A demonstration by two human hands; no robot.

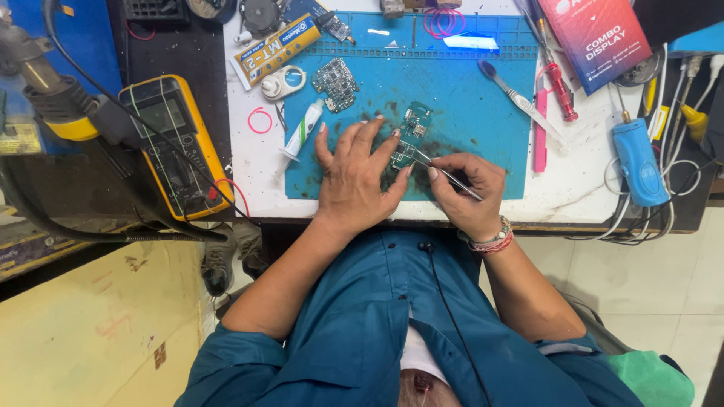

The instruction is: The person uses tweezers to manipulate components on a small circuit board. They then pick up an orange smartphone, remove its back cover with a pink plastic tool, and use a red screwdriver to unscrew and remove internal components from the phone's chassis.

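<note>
Circuit board: a small green circuit board (411,136) lies on the blue mat (467,113), near the tabletop's (581,192) front edge.
Left hand: the left hand (358,177) lies flat, fingers spread, fingertips pressing the board's left side.
Right hand: the right hand (464,188) is curled, pinching metal tweezers (445,172) whose tip touches the board.
Around: a second circuit board (335,83) and a white tube (303,130) lie by the mat's left edge; a yellow meter (177,143) sits beyond the tabletop's left edge; a toothbrush (516,96) lies right of the board; a blue tool (637,158) rests near the right edge.
In the way: nothing lies between hands and board.
</note>
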